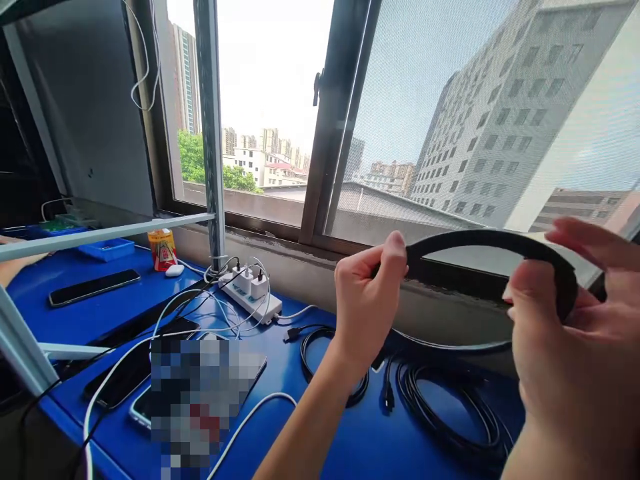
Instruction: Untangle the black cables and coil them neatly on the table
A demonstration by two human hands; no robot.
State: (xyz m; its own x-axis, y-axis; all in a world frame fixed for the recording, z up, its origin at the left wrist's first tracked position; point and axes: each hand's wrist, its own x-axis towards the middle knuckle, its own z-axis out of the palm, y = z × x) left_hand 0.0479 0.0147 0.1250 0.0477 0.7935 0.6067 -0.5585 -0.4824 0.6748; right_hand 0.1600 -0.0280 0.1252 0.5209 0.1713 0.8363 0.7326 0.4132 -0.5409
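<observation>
Arching between both hands, a flat matte black strap [480, 241] is pinched by left hand [367, 300] and right hand [560, 320] over the glossy blue bench [320, 413].

A blue desk [100, 313] runs under a wide window [270, 100] with a dark frame [340, 120]; the right pane carries a mesh screen [475, 100]. Outside stand pale tower blocks [500, 120], low roofs and green trees [193, 157] under hazy daylight. A grey wall panel [85, 100] fills the left corner, crossed by a white metal bar [100, 233].
</observation>
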